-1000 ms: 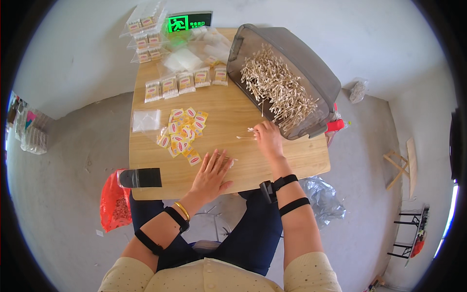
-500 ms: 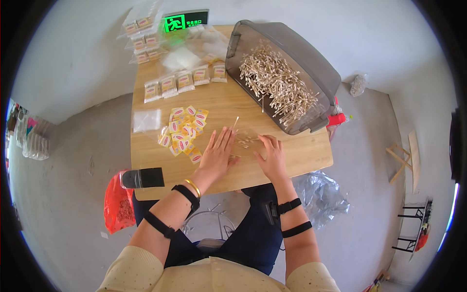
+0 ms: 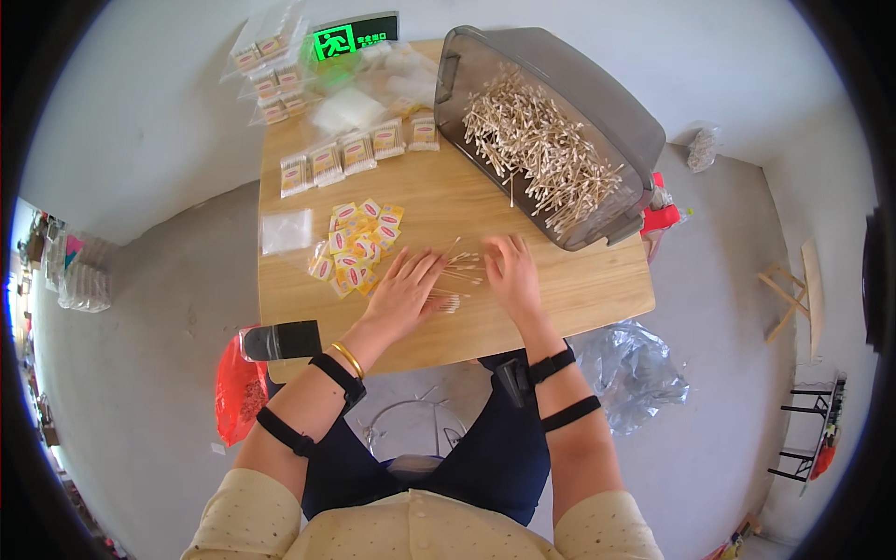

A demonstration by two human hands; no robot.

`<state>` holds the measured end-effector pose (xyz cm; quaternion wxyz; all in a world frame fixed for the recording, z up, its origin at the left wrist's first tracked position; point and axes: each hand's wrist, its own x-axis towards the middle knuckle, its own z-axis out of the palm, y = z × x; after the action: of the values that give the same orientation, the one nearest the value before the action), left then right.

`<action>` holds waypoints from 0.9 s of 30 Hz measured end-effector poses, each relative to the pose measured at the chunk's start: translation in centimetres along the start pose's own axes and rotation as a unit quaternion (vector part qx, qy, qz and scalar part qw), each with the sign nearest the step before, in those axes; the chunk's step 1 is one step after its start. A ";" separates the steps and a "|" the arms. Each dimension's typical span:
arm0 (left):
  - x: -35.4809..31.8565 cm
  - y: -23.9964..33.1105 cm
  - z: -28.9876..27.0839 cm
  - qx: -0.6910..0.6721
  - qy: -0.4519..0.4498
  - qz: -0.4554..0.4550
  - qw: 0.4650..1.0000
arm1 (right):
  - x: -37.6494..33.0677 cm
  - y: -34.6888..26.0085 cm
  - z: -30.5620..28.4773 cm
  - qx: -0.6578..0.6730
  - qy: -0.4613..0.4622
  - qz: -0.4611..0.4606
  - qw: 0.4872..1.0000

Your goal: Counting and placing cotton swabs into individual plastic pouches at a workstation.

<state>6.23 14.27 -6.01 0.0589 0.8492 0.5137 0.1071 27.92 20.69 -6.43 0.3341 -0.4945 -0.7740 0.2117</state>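
At the far left edge of the wooden table (image 3: pixel 579 299) a red plastic bag (image 3: pixel 240 392) hangs below the near corner, beside a dark box-shaped object (image 3: pixel 280 341) resting on that corner. Further up the left side lies a flat clear bag (image 3: pixel 286 231), and behind it a row of small clear packets with red-and-white labels (image 3: pixel 338 159) runs across the tabletop, with more such packets in clear bags (image 3: pixel 266 70) at the far corner. A green illuminated sign with a white running figure (image 3: pixel 353 38) lies at the far edge, next to loose clear plastic sheets (image 3: pixel 350 107). Nearer the person, a heap of small yellow labels with red ovals (image 3: pixel 359 245) sits just left of the left hand (image 3: pixel 401 294), which lies flat and open, fingers spread, on a small pile of cotton swabs (image 3: pixel 455 275). The right hand (image 3: pixel 511 273) is also open, palm down, touching the same pile from the other side; neither hand grips anything. Right of the hands a large grey translucent bin (image 3: pixel 611 121), tilted on the table's far right, holds a big mass of loose swabs (image 3: pixel 537 145). A crumpled clear bag (image 3: pixel 635 369) lies on the floor at the right.
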 end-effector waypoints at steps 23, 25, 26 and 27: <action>1.8 1.6 -0.2 -0.083 0.071 -0.071 0.991 | -2.7 0.6 -0.8 -0.043 0.003 0.017 0.999; 1.8 1.3 1.8 -0.009 0.018 -0.084 0.996 | -2.3 1.2 -0.7 -0.049 -0.009 0.000 0.999; 1.8 1.0 2.2 0.030 0.006 -0.078 0.996 | -2.3 1.6 -0.9 -0.045 0.000 0.005 0.999; 1.7 0.4 2.4 0.068 -0.006 -0.073 0.995 | -2.2 2.1 -1.2 -0.041 0.008 0.010 0.999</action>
<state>7.97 15.61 -8.06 0.0115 0.8119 0.5804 0.0619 30.72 19.58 -7.64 0.3177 -0.5173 -0.7743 0.1787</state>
